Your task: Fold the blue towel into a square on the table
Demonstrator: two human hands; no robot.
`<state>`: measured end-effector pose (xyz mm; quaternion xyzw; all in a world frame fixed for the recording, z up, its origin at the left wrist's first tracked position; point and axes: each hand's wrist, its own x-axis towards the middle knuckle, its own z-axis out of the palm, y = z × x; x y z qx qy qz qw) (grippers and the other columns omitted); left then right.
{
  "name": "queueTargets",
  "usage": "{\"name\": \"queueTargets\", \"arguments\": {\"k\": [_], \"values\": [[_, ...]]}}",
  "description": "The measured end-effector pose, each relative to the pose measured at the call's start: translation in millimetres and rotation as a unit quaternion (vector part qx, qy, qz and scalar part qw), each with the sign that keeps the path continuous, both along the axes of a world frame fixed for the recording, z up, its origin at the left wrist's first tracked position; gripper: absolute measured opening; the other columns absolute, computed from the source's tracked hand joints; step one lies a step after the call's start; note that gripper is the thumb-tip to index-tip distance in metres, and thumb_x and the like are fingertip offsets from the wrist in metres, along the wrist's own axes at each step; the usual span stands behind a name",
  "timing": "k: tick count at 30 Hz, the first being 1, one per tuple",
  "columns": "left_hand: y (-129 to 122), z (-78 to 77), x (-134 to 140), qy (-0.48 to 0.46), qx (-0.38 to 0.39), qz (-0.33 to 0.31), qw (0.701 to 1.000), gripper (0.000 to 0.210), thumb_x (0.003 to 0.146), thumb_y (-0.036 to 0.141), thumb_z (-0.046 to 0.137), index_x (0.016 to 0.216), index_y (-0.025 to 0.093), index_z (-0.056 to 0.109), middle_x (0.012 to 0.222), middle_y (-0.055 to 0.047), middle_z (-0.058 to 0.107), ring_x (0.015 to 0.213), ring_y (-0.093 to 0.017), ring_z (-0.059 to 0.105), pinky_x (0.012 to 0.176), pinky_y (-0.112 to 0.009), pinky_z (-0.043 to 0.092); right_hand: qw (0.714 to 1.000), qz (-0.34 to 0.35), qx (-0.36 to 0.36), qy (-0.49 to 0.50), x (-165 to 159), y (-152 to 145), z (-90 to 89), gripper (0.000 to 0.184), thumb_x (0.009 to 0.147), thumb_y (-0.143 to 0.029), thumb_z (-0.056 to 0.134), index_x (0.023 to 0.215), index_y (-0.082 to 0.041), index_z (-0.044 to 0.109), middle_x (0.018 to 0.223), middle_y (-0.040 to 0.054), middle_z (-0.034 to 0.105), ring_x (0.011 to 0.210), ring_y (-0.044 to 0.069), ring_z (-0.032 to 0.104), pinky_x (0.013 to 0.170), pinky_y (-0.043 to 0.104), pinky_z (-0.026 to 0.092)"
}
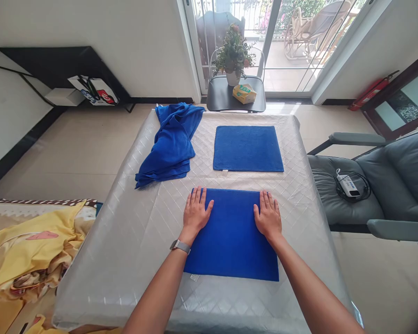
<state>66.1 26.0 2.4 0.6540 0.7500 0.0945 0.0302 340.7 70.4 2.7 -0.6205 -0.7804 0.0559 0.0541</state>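
Observation:
A blue towel (234, 236) lies flat as a rectangle near the front of the table, a small white tag showing at its lower left edge. My left hand (197, 211) rests flat on its far left corner, fingers stretched out; a watch is on that wrist. On the far right corner lies my right hand (268, 214), also flat with the fingers extended. Beyond them is a second blue towel (248, 148), spread as a smaller-looking rectangle with a white tag. Several crumpled blue towels (172, 144) are heaped at the table's far left.
A silver quilted cloth covers the table (125, 260). Past its far edge, a dark chair (216, 95) bears a potted plant (233, 55) and a yellow tissue pack (244, 93). A grey armchair (348, 185) with a cabled device stands right; yellow bedding (38, 236) lies left.

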Motion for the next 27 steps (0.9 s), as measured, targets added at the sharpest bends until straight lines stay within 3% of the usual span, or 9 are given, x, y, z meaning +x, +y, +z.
{"name": "queueTargets", "arguments": {"k": [27], "values": [[0.3,-3.0,-0.4,-0.005,0.010,0.003,1.000,0.064,0.102,0.049,0.031,0.157,0.016,0.029,0.163,-0.010,0.030,0.153,-0.026,0.020,0.125,-0.049,0.020,1.000,-0.009,-0.003,-0.008,-1.1,0.8,-2.3,0.062,0.102,-0.037,0.025,0.159,-0.012,0.022,0.165,0.0061,0.024,0.153,0.021,0.016,0.125,0.045,0.013]]}}
